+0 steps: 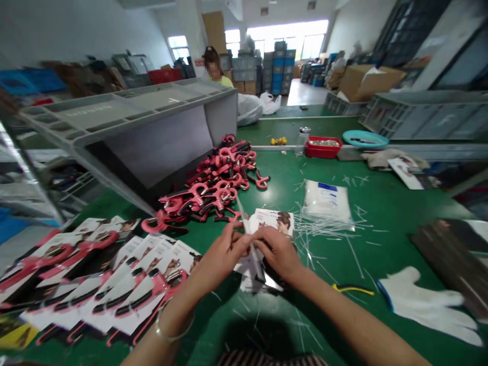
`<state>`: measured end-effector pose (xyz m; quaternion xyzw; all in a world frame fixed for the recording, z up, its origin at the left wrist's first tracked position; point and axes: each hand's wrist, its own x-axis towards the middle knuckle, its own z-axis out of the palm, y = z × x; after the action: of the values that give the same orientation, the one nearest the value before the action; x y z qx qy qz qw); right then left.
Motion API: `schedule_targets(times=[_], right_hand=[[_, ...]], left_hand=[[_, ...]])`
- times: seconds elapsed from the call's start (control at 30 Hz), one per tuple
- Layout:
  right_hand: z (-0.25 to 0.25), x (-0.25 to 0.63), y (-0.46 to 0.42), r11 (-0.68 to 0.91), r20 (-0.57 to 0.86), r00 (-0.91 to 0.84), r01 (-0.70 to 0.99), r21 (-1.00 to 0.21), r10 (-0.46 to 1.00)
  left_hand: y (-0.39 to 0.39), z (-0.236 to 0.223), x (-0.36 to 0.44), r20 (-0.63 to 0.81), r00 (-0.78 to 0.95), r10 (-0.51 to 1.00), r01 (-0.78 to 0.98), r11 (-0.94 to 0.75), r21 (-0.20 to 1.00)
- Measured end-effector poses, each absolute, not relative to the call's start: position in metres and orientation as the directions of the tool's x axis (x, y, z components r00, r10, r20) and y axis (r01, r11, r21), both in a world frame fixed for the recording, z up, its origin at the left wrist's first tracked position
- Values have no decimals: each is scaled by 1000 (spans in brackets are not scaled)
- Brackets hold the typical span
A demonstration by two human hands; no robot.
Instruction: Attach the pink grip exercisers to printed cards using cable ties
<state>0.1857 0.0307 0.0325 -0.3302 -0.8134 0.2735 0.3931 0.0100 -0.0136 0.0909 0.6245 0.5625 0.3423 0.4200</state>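
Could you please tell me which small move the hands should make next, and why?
Probably tilt the card flatter: the left hand and right hand pinch it nearly edge-on, so its faces barely show, while the fanned cards at left lie with pink tools on top.

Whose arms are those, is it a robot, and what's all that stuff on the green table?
No robot here: these are a person's bare hands. The one picture comes from a camera worn on that person's head, looking forward and down. The left hand and right hand hold a card, seen almost edge-on. On the table lie a heap of pink tools, more cards with tools on them, thin white strips, a bag and a white glove.
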Motion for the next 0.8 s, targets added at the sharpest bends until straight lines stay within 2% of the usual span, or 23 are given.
schedule_targets(times=[0.1,0.17,0.3,0.33,0.4,0.43,0.5,0.53,0.6,0.8], right_hand=[[46,183,29,700,525,-479,340,-628,704],[55,187,30,690,555,-413,360,-628,722],[50,235,31,631,531,-341,399,-665,776],[41,259,31,592,494,-327,450,-668,806],[17,315,30,384,362,-174,641,-665,916],[5,345,29,226,263,-69,745,-628,962],[-17,399,26,-107,23,132,884,-455,991],[-25,420,25,-177,-24,184,891,-419,983],[-35,444,23,-244,-110,219,893,-379,970],[-30,451,37,-249,-238,160,874,-417,958]], left_hand=[[-8,90,0,-68,42,997,466,41,884],[-3,83,-6,-99,-39,994,429,106,897],[-1,61,-13,-249,-69,966,117,255,960],[-3,54,-13,-288,-68,955,51,292,955],[-6,40,-13,-348,-88,933,-1,349,937],[-8,34,-12,-361,-102,927,1,363,932],[-8,22,-8,-363,-100,926,19,367,930],[-6,17,-4,-356,-88,930,27,359,933],[1,11,6,-323,-63,944,38,326,945],[15,4,28,-287,-82,954,55,292,955]])
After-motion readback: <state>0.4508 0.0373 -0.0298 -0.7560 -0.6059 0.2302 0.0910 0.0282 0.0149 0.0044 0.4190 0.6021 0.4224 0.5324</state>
